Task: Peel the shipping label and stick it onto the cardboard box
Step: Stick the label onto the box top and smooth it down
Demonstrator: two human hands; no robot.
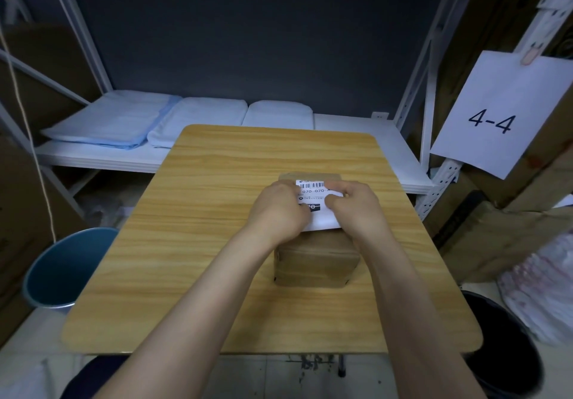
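Both hands, left hand & right hand, pinching shipping label over cardboard box, print partly hidden

Head cam, wide-angle, looks fwd/down, close over table.

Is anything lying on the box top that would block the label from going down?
Nothing visible does. Both hands, left and right, hold the shipping label just above the cardboard box; the top beneath it is hidden.

Bare forearms, no sleeves — left hand, right hand
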